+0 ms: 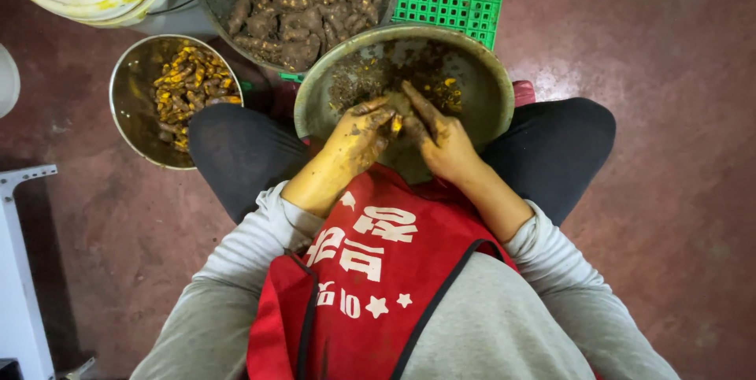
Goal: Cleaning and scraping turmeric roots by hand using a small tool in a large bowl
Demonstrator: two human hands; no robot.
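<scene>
Here, three metal bowls ring a seated worker: one of muddy roots (pixel 295 2), one of peeled orange pieces (pixel 189 85), one for scrapings (pixel 484 88). Above that last bowl, left hand (pixel 358 140) and right hand (pixel 441 140) pinch one small turmeric root (pixel 398 122): firm, knobbly, probably slippery, best gripped endwise.

3 metal bowls (pixel 403 37), 2 hands (pixel 358 137)

Even, dim-warm overhead light, soft shadows, faint floor (pixel 669 73) glare; edges bend, perhaps slightly blurred.
</scene>
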